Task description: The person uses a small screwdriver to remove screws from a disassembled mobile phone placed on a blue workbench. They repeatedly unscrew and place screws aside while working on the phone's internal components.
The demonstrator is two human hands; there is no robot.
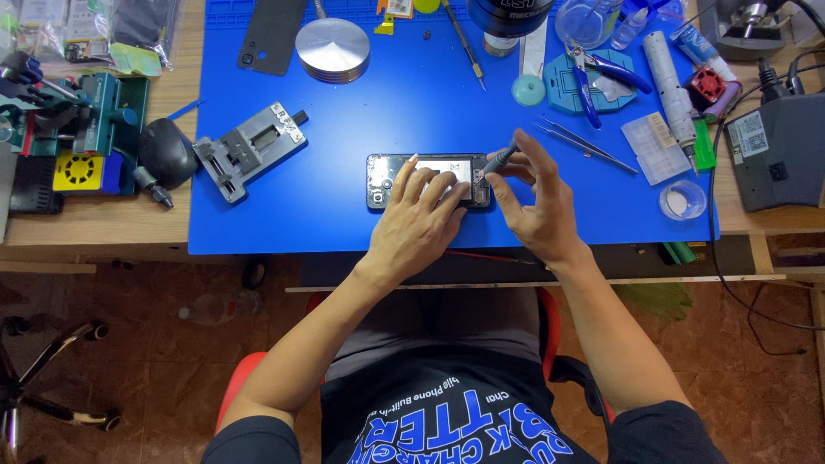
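Observation:
An opened black phone (381, 180) lies flat on the blue work mat (344, 206), its insides showing. My left hand (418, 222) rests on it with fingers spread, pressing it down. My right hand (534, 199) holds a thin dark screwdriver (500, 159) between thumb and fingertips, its tip at the phone's right end.
On the mat lie a metal clamp jig (249, 148), a round metal disc (333, 47), a dark back cover (271, 34), tweezers (584, 146), blue-handled pliers (601, 73) and small clear containers (683, 199). A dark grey box (778, 150) stands at the right, green tools at the left.

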